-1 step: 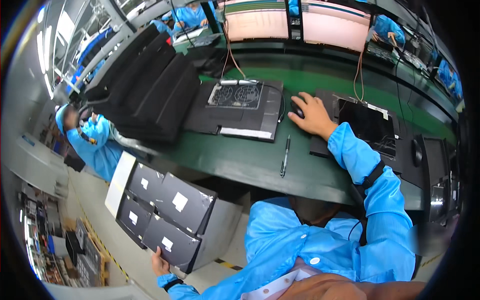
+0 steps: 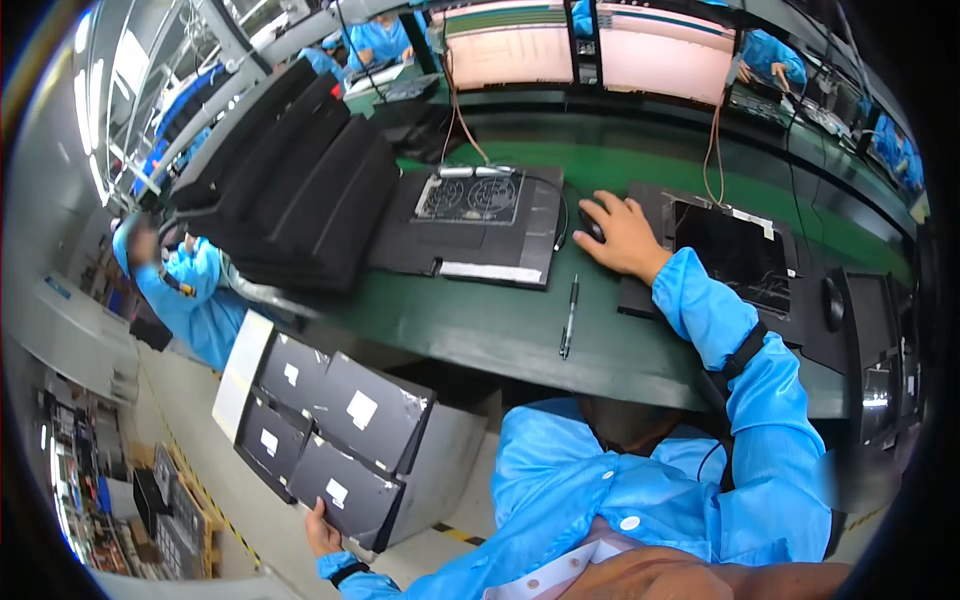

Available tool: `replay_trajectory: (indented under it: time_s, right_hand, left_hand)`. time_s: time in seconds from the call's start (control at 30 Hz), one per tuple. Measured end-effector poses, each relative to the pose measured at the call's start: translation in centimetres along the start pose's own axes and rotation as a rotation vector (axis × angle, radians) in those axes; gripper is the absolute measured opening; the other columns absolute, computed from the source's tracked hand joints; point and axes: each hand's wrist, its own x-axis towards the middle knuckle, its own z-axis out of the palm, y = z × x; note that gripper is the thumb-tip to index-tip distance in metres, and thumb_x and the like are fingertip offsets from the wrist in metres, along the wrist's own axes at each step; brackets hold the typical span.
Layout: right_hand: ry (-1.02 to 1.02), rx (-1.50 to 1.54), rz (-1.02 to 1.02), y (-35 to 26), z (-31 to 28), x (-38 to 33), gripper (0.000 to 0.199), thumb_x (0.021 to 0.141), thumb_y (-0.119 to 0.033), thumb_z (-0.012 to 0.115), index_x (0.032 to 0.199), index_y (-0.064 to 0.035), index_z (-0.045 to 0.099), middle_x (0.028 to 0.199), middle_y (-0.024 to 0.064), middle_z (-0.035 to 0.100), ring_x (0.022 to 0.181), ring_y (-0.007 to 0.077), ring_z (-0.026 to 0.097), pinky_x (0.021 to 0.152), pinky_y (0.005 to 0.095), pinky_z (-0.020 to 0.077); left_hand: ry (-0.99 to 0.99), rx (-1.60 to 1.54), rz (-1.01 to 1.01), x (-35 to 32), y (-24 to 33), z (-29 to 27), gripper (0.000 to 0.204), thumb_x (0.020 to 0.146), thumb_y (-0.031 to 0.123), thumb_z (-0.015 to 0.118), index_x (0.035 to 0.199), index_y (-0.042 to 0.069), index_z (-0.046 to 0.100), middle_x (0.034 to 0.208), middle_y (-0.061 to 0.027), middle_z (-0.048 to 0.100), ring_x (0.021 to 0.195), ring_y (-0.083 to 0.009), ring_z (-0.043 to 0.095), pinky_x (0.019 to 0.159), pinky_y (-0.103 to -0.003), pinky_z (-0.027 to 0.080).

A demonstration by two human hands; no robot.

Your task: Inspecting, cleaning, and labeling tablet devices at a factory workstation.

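My right hand [image 2: 622, 238] rests over a black computer mouse [image 2: 594, 230] on the green workbench, its fingers curved round the mouse and partly hiding it. Low on the left, my left hand [image 2: 322, 530] holds the outer edge of a black flat box [image 2: 365, 500] with a small white label. Some of that hand's fingers are hidden at the box's edge. This box is one of several labelled black boxes [image 2: 368, 398] packed in a light carton [image 2: 440, 465] beside the bench.
A black foam tray with a fan-like panel [image 2: 470, 200] lies left of the mouse. Another holds a dark screen [image 2: 735, 255] at the right. A pen [image 2: 570, 318] lies on the bench [image 2: 470, 325]. Black foam pieces [image 2: 290, 190] are stacked at the left, near a co-worker [image 2: 190, 295].
The whole view has shifted very slightly. My right hand stays on the mouse and my left hand stays at the black box.
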Motion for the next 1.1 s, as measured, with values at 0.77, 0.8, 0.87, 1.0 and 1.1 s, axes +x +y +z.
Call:
replay_trajectory:
  time_s: [0.77, 0.8, 0.87, 1.0, 1.1]
  right_hand:
    - [-0.105, 0.038, 0.027, -0.9, 0.4, 0.4, 0.052, 0.093, -0.037, 0.063, 0.136, -0.0084, 0.059, 0.138, 0.0214, 0.054, 0.131, 0.0379, 0.051, 0.118, 0.0577, 0.0269]
    - [-0.090, 0.036, 0.020, -0.8, 0.5, 0.4, 0.052, 0.094, -0.038, 0.063, 0.136, -0.0082, 0.059, 0.138, 0.0213, 0.055, 0.131, 0.0379, 0.051, 0.118, 0.0577, 0.0268]
    - [-0.093, 0.041, 0.025, -0.6, 0.4, 0.2, 0.053, 0.093, -0.038, 0.064, 0.136, -0.0080, 0.059, 0.138, 0.0214, 0.055, 0.131, 0.0377, 0.052, 0.117, 0.0573, 0.0275]
    - [-0.097, 0.022, 0.051, 0.8, -0.1, -0.6, 0.057, 0.091, -0.042, 0.066, 0.136, -0.0073, 0.059, 0.137, 0.0219, 0.056, 0.130, 0.0372, 0.052, 0.113, 0.0568, 0.0305]
    - [0.407, 0.049, -0.142, -0.5, -1.0, 0.7, 0.061, 0.089, -0.043, 0.070, 0.135, -0.0050, 0.057, 0.135, 0.0218, 0.055, 0.120, 0.0411, 0.054, 0.104, 0.0565, 0.0398]
  left_hand:
    - [0.669, 1.411, 0.687, -4.3, 3.8, 15.6, 0.044, 0.095, 0.035, 0.068, 0.113, -0.005, 0.068, 0.107, -0.0181, 0.063, 0.093, -0.0337, 0.066, 0.082, -0.043, 0.053]
    - [0.667, 1.415, 0.690, -4.8, 4.1, 17.5, 0.044, 0.095, 0.035, 0.068, 0.113, -0.005, 0.068, 0.107, -0.0181, 0.063, 0.093, -0.0337, 0.066, 0.082, -0.043, 0.053]
    - [0.532, 1.271, 0.764, -5.4, 4.6, 21.3, 0.037, 0.095, 0.030, 0.070, 0.108, -0.005, 0.069, 0.098, -0.0129, 0.062, 0.083, -0.0260, 0.063, 0.075, -0.039, 0.051]
    - [0.169, 1.099, 1.040, -4.9, 3.5, 29.8, 0.025, 0.096, 0.018, 0.070, 0.109, -0.003, 0.069, 0.096, -0.0089, 0.061, 0.079, -0.0192, 0.060, 0.072, -0.034, 0.050]
    - [-0.111, 0.990, 1.085, -9.3, 2.3, 37.3, 0.020, 0.096, 0.011, 0.068, 0.108, -0.005, 0.067, 0.097, -0.0105, 0.060, 0.082, -0.0216, 0.060, 0.075, -0.035, 0.050]
